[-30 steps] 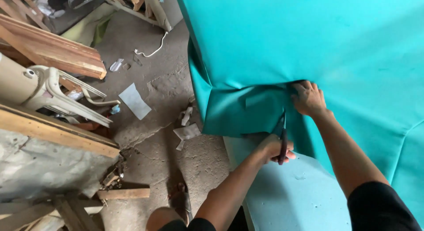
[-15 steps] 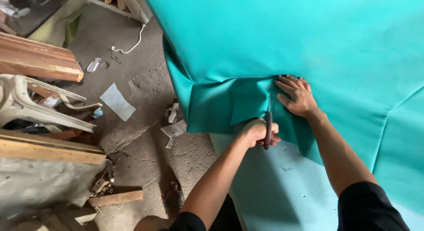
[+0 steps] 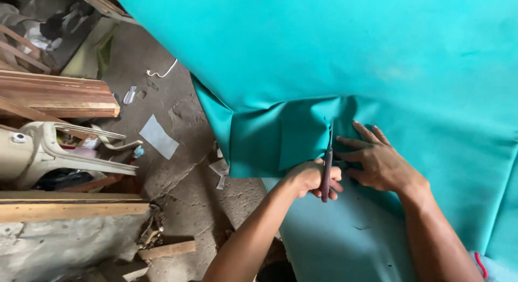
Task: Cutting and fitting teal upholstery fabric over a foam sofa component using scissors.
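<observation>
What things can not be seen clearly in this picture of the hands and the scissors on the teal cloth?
Head view:
- Scissors: the handles are hidden inside the left hand; whether the blades are open is too thin to tell.
- Teal fabric: what it covers is hidden; the top and right edges cut it off.
- Right hand: its palm is pressed flat on the fabric, so it is hidden.
- Pale plastic chair: cut off by the left edge.

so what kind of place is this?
Probably an upholstery or furniture workshop. The left hand works scissors through teal fabric that the right hand holds flat; wooden planks and scraps lie on a rough concrete floor.
</observation>
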